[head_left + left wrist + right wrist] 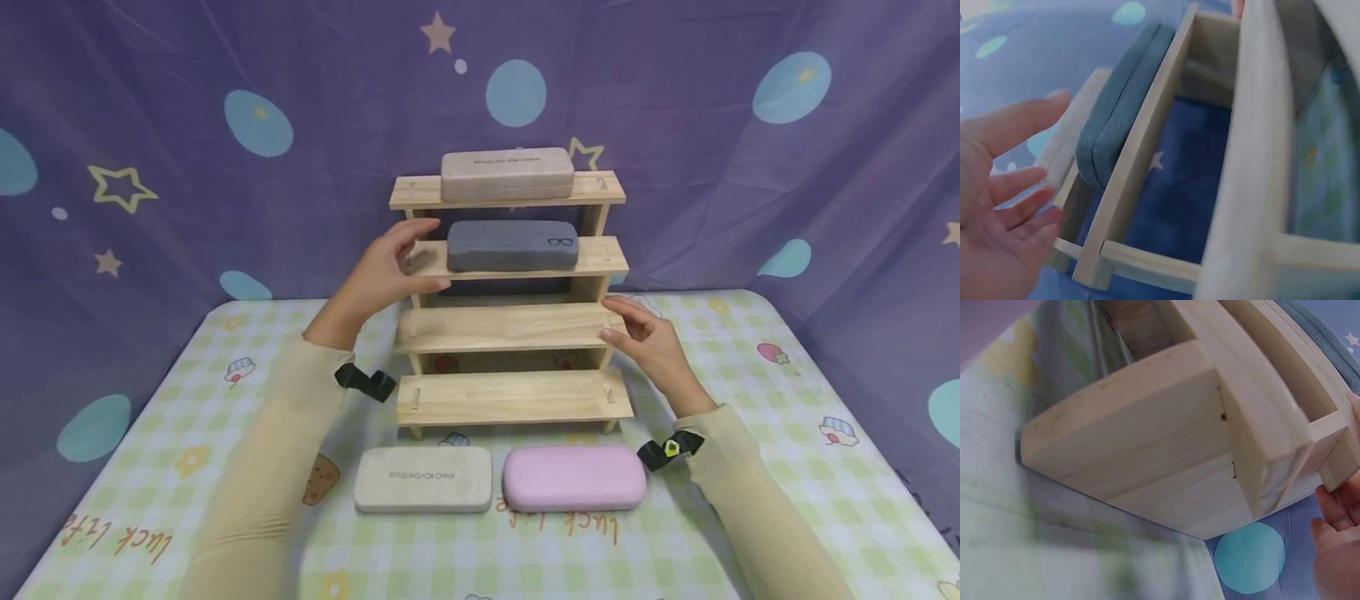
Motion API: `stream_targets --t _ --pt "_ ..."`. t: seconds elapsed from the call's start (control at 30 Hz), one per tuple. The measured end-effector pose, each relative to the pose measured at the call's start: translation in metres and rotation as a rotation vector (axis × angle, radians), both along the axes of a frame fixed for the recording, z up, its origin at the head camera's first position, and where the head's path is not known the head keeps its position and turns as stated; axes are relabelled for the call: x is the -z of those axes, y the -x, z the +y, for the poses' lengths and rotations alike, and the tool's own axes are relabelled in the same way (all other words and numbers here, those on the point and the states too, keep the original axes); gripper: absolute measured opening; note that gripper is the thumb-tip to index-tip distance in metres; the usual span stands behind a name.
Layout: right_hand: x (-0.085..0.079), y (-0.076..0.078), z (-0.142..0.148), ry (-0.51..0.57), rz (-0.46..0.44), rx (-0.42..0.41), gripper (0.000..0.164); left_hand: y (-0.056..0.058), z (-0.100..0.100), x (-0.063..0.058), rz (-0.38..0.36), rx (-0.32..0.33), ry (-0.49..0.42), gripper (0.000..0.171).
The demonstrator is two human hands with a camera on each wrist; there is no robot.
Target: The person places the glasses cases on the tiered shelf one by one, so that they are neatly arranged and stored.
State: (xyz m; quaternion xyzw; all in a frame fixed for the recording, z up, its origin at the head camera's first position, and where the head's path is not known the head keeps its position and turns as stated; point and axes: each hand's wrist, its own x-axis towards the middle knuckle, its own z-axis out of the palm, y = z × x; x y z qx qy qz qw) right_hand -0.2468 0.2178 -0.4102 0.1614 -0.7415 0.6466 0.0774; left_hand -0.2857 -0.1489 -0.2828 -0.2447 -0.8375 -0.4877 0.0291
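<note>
On the left of the frame, the left hand [378,271] is released, thumb and fingers spread wide beside the left end of the blue-grey case [512,247]; its grip holds nothing, and in the left wrist view the fingertips stand apart from that case. Lower and slightly right, a pale case [423,492] lettered "REFUELING FOR CHINA" lies at bottom centre on the worktop [180,500]. Above it, mid-frame, stands the four-step wooden rack [510,398]: a beige case [507,177] sits on its top step, and the blue-grey case, marked with small glasses, on the step below. Right of the pale case, near it, the pink case [574,479] lies on the worktop. Farther right, the right hand [651,342] pinches the right end of the rack's third step from the top, its grip closed to about the plank's thickness.
</note>
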Motion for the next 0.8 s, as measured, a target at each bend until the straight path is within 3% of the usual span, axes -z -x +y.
stream_targets --t 0.13,0.23,0.63,0.8 --pt "0.000 0.000 0.000 -0.008 0.004 -0.001 0.048 -0.027 -0.013 0.011 0.107 -0.003 -0.021 0.072" --pt "0.000 0.000 0.000 -0.006 0.008 0.000 0.047 -0.046 -0.022 0.022 0.128 0.012 -0.008 0.070" --pt "0.001 0.002 0.000 0.018 0.007 -0.002 0.047 -0.110 -0.047 0.071 0.038 0.062 0.121 0.062" --pt "0.000 0.002 0.000 0.006 -0.007 0.007 0.048 -0.129 -0.055 0.091 -0.016 0.115 0.169 0.056"
